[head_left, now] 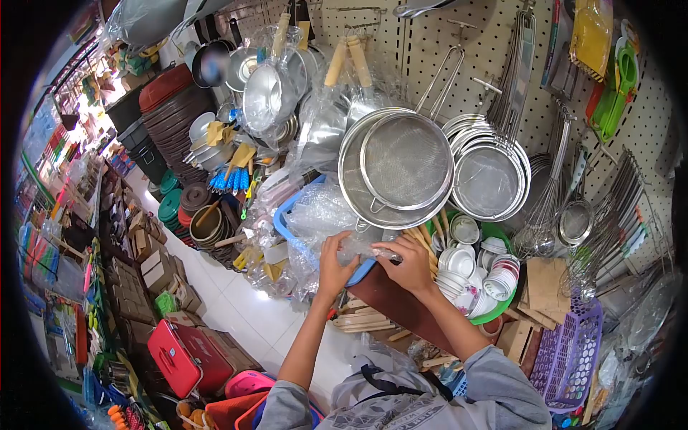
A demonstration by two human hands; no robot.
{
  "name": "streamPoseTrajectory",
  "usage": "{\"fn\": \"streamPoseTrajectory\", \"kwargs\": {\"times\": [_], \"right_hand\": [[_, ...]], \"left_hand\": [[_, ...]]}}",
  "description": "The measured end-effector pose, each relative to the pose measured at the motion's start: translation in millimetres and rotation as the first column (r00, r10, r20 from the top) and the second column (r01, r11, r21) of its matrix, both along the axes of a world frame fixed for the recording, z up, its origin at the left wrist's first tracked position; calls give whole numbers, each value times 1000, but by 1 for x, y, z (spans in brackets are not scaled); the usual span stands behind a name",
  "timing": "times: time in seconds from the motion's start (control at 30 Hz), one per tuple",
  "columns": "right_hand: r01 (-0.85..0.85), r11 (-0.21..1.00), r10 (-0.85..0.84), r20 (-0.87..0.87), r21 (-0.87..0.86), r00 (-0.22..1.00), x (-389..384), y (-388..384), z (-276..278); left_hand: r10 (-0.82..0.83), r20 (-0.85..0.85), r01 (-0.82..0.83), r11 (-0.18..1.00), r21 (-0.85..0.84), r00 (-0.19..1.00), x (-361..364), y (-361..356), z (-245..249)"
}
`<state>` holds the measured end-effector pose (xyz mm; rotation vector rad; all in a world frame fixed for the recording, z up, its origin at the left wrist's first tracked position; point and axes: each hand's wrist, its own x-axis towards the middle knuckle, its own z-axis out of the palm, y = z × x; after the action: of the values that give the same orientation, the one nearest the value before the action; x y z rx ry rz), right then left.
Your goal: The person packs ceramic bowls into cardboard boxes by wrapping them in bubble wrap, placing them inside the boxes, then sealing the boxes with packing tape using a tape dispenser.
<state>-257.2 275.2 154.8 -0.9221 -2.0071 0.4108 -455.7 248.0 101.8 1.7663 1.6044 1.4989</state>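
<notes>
Kitchenware stall, goods hung on a pegboard wall (466, 50).

Both hands meet on a plastic packet (367, 249) at chest height, just over the near rim of a blue basin (281, 218) stuffed with more clear wrap. Left hand (333, 269) is clenched around the packet's left end, thumb on top. Right hand (410, 266) grasps the right end, fingers curled over it. What the wrap holds cannot be made out.

Handling, as I judge it: the film looks slippery and crinkled, so grip the item inside rather than loose plastic, and hold both ends level. Elbows should stay in. The big wire strainers (405, 161) hang just above, and stacked small bowls (494, 276) sit close by the right wrist.

Orientation: the packet's long axis runs side to side across the body, from one hand to the other, roughly level, with the right end a touch lower. Neither end points at the wall.
</notes>
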Motion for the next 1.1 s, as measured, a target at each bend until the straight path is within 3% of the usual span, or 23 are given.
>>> {"fn": "streamPoseTrajectory", "kwargs": {"times": [0.17,0.23,0.33,0.43,0.63,0.73,0.83,0.97,1.07,1.1], "right_hand": [[62,980,-66,16,187,998,3,-1,9],[94,938,-109,28,334,994,4,-2,14],[78,995,-74,-76,57,994,4,-2,3],[71,971,-95,-95,-228,991,9,-4,7],[-201,722,-67,-356,-662,932,27,20,-24],[-350,578,-166,-526,-737,834,26,18,-25],[-353,420,-291,-492,-836,820,32,6,-8],[-440,412,-295,-573,-798,764,50,3,-26],[-457,422,-316,-600,-783,735,64,-7,-32],[-452,406,-331,-589,-794,738,69,-14,-28]], "left_hand": [[100,-175,-85,993,87,980,-6,-3,4],[127,-129,-123,992,40,983,-5,-5,11],[145,-140,-139,989,56,980,-7,-7,17],[170,-184,-148,981,128,968,-6,-9,21],[162,-216,-138,983,124,963,-6,-15,23],[211,-286,-185,976,115,935,-3,-18,28],[287,-383,-235,956,176,878,1,-27,31],[438,-502,-351,899,264,745,17,-47,43],[334,-386,-214,922,321,860,22,-55,38],[274,-349,-190,948,255,896,26,-61,32]]}}
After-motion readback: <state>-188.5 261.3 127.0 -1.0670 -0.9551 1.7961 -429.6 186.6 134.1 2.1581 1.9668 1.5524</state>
